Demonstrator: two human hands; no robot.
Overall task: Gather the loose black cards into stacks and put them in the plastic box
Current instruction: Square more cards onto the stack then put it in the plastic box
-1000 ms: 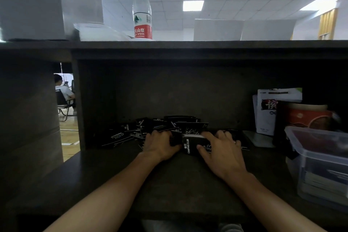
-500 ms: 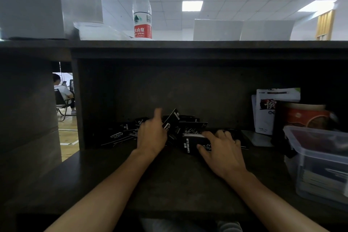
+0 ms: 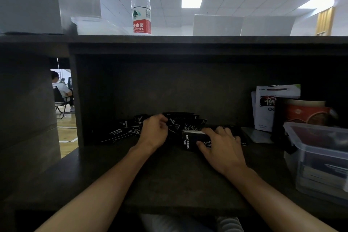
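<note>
Loose cards (image 3: 120, 133) lie scattered at frame centre on the tabletop (image 3: 169, 179), a stack of cards (image 3: 190, 140) to their right. A plastic box (image 3: 320, 158) sits at the right edge; a water bottle (image 3: 141, 7) stands on the shelf (image 3: 207, 39) above.

one water bottle (image 3: 141, 5), one plastic box (image 3: 320, 158), two hands (image 3: 154, 132)
</note>
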